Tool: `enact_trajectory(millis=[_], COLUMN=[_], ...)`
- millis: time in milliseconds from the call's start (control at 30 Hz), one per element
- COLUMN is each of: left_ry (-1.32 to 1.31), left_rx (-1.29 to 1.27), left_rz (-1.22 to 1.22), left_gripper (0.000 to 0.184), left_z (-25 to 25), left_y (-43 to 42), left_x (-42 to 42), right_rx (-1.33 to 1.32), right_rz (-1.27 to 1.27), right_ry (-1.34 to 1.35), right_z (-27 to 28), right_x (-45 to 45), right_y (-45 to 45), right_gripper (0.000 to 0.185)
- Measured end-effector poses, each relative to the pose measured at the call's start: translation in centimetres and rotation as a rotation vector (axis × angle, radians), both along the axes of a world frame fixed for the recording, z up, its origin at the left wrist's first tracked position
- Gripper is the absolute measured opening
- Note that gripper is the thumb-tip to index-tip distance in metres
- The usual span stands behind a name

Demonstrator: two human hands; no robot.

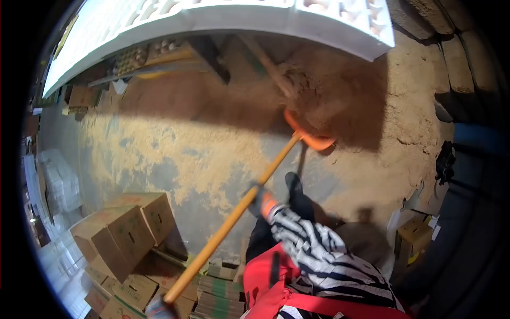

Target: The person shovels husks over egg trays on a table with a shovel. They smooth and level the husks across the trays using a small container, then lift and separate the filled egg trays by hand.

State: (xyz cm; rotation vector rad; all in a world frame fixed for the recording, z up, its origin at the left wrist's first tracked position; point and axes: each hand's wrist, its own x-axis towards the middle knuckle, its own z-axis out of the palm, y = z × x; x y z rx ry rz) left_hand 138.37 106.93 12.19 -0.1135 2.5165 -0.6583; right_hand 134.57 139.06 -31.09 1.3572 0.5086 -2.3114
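An orange shovel (317, 142) with a long wooden handle lies diagonally across the view, its blade at the edge of a heap of brown sawdust-like material (340, 95). Partway down the handle, my gloved right hand (260, 201) is closed around it, below a black-and-white striped sleeve. At the bottom edge my gloved left hand (161, 308) grips the handle's end and is partly cut off. Loose material is scattered over the grey floor (212, 223) left of the blade.
White trays of eggs (239, 18) span the top on a raised surface. Cardboard boxes (127, 234) and flat stacks (219, 292) stand at the lower left. Filled sacks (457, 66) line the upper right. A small box (414, 232) sits at the right. A wooden pole (268, 66) leans near the heap.
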Motion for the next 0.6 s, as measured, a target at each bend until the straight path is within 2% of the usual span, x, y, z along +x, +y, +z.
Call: enact_trajectory(millis=[33, 67, 100, 133, 167, 200, 233, 300, 400, 467, 500, 533, 567, 600], left_ry=[-0.009, 0.049, -0.004, -0.141, -0.067, -0.057, -0.055, -0.008, -0.024, 0.009, 0.021, 0.041, 0.036, -0.015], left_rx=[-0.01, 0.081, 0.062, -0.002, 0.055, 0.106, 0.15, 0.17, 0.119, 0.104, 0.143, 0.18, 0.17, 0.102], left_rz=[-0.089, -0.212, -0.129, 0.098, -0.202, -0.188, -0.168, -0.168, -0.19, -0.131, -0.089, -0.119, -0.082, -0.069], left_gripper=[0.019, 0.024, 0.027, 0.026, 0.016, 0.016, 0.015, 0.014, 0.012, 0.014, 0.017, 0.02, 0.018, 0.018], left_z=[-3.1, -5.6, -7.4, -8.0, -5.9, -6.1, -6.0, -6.7, -7.9, -7.0, -6.1, -5.1, -5.1, -5.3], left_y=[5.7, 9.2, 10.6, 13.1, 15.5, 16.3, 16.3, 16.0, 13.4, 10.1, 9.1, 8.6, 7.3, 6.4], left_x=[0.3, 0.7, 2.0, 1.8, 0.9, 1.1, 1.9, 2.7, 4.6, 5.9, 6.5, 6.5, 7.4, 8.7], right_rx=[0.075, 0.092, 0.096, 0.142, 0.187, 0.146, 0.179, 0.099, 0.112, 0.04, 0.189, 0.136, 0.138, 0.062], right_rz=[-0.058, -0.22, -0.387, -0.445, -0.498, -0.517, -0.479, -0.404, -0.428, -0.341, -0.261, -0.228, -0.199, -0.235], right_ry=[0.026, -0.012, -0.051, -0.047, -0.038, -0.039, -0.074, 0.056, -0.036, -0.06, 0.033, 0.053, 0.012, -0.068], right_z=[-1.9, -3.6, -5.1, -4.4, -3.3, -3.5, -3.4, -3.7, -3.6, -3.3, -0.9, -2.1, -0.2, -0.7], right_x=[-2.1, -3.1, -3.9, -4.0, -4.2, -4.2, -4.0, -3.1, -1.4, -1.0, -0.2, 1.3, 1.5, 2.0], right_y=[7.3, 11.6, 14.3, 15.8, 16.8, 17.5, 17.7, 18.2, 16.6, 14.1, 12.7, 11.0, 10.3, 9.9], right_gripper=[0.025, 0.023, 0.022, 0.024, 0.027, 0.025, 0.021, 0.019, 0.02, 0.023, 0.025, 0.028, 0.028, 0.027])
